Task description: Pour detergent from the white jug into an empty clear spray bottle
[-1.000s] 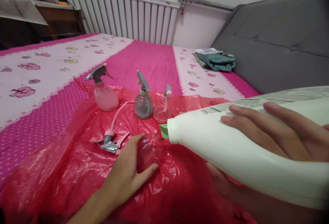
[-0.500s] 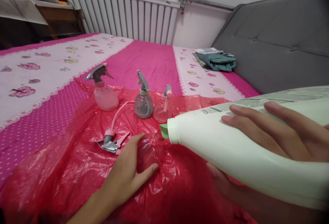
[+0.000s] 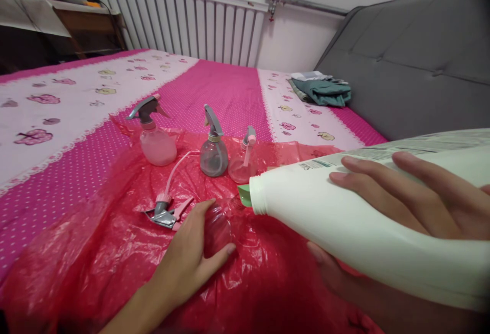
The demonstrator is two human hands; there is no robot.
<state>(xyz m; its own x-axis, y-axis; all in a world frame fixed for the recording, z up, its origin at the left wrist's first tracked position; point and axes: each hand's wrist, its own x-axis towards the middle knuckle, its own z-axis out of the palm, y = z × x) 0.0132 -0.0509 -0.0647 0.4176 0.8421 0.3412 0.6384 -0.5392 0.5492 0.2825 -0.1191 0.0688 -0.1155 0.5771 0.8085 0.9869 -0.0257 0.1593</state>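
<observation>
My left hand (image 3: 191,252) is wrapped round a clear spray bottle body (image 3: 220,227) that has no sprayer head on it and leans to the right. With my right hand (image 3: 413,201) I grip a large white detergent bottle (image 3: 306,196), tipped nearly level, its mouth pointing left. The green spout (image 3: 245,195) in that mouth is right at the clear bottle's opening; whether liquid runs between them I cannot tell. Left of my left hand lies a loose grey and pink sprayer head (image 3: 164,214) with a bent tube.
Behind my hands stand a pink spray bottle (image 3: 157,145), a grey spray bottle (image 3: 214,155) and a small clear-pink spray bottle (image 3: 243,165). Red plastic sheeting (image 3: 107,257) covers part of the bed (image 3: 225,89). Folded clothes (image 3: 321,90) lie near the grey headboard (image 3: 413,53).
</observation>
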